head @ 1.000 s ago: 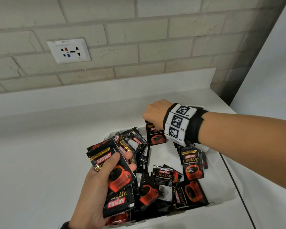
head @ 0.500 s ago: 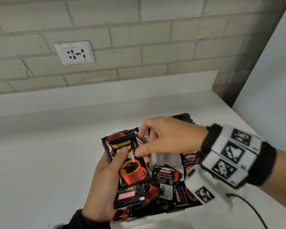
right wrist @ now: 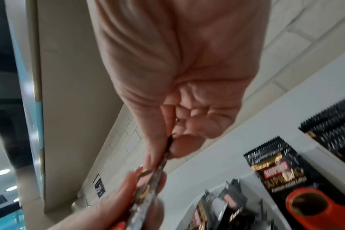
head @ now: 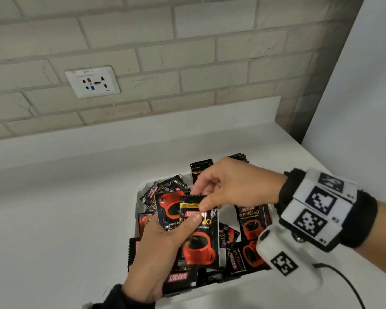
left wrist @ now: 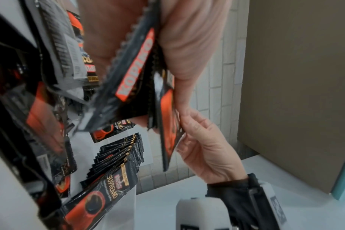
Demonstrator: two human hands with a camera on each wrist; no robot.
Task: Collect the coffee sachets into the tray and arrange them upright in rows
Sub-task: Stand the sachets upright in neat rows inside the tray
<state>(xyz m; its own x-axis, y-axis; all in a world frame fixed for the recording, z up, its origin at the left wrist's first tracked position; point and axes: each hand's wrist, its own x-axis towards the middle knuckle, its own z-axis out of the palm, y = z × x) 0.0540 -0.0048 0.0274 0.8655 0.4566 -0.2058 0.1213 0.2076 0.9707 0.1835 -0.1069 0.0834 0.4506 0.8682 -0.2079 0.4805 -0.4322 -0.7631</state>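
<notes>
Held a fanned bunch of coffee sachets (head: pixel 165 217) in the left hand (head: pixel 156 259) above the white tray (head: pixel 140 192) on the table (head: pixel 54 219), thumb clamped across the front. Pinched the top edge of the front sachet (head: pixel 200 237) between right hand (head: pixel 230 186) thumb and forefinger. Best drawn straight upward, one only, then stood beside the upright row (left wrist: pixel 118 154) at the tray's far end.
</notes>
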